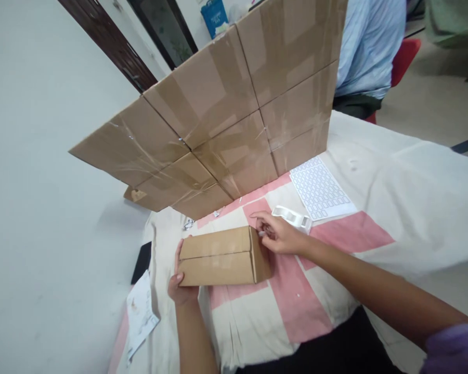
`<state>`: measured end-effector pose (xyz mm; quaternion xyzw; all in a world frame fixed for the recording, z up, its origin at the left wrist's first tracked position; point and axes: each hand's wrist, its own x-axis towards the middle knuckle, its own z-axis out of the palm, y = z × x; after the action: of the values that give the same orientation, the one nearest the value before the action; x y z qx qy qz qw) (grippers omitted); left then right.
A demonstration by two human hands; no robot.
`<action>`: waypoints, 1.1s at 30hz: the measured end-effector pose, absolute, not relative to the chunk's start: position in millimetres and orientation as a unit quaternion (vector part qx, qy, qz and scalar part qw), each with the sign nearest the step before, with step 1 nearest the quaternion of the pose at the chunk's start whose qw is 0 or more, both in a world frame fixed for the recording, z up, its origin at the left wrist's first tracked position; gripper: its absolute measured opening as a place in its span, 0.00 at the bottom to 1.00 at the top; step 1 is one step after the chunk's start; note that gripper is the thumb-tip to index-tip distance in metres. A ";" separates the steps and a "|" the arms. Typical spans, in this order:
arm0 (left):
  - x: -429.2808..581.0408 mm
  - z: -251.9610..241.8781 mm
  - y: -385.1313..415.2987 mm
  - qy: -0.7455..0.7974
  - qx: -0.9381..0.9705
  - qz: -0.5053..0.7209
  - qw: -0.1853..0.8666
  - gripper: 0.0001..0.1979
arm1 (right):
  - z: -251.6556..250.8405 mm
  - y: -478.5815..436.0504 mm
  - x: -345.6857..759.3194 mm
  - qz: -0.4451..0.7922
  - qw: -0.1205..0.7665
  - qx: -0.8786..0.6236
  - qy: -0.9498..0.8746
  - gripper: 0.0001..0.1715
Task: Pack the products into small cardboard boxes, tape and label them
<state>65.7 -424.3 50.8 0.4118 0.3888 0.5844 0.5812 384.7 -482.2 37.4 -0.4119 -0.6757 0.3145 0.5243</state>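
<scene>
A closed brown cardboard box (pixel 216 269) is tilted above the cloth, its long flap seam facing me. My left hand (pixel 184 291) grips its left end, thumb on the near side and fingers partly hidden behind. At the box's right end is my right hand (pixel 275 232), with fingers curled and the index finger reaching out. A small whitish bit shows at its fingertips, too small to name. Just behind that hand lies a white tape dispenser (pixel 292 218), partly covered by it.
A tall taped cardboard panel (pixel 226 119) stands behind the box. A sheet of printed labels (pixel 322 189) lies at its right foot. Crumpled paper (pixel 140 311) and a dark flat object (pixel 141 262) are at the left edge. Beyond the panel sits a person in a blue shirt (pixel 370 52).
</scene>
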 end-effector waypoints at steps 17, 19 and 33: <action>58.9 41.7 -422.3 0.376 0.423 0.634 0.528 0.36 | 42.8 -478.9 389.3 0.295 0.490 -0.374 -0.730 0.35; 60.4 41.1 -422.0 0.373 0.425 0.632 0.530 0.37 | 35.8 -477.4 386.1 0.280 0.505 -0.406 -0.708 0.32; 65.7 39.4 -423.3 0.369 0.416 0.641 0.530 0.35 | 37.6 -477.1 379.0 0.168 0.506 -0.450 -0.717 0.26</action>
<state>65.7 -423.3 39.4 0.4157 0.3687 0.6407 0.5298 379.0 -477.1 37.6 -0.4498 -0.7168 0.1675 0.5058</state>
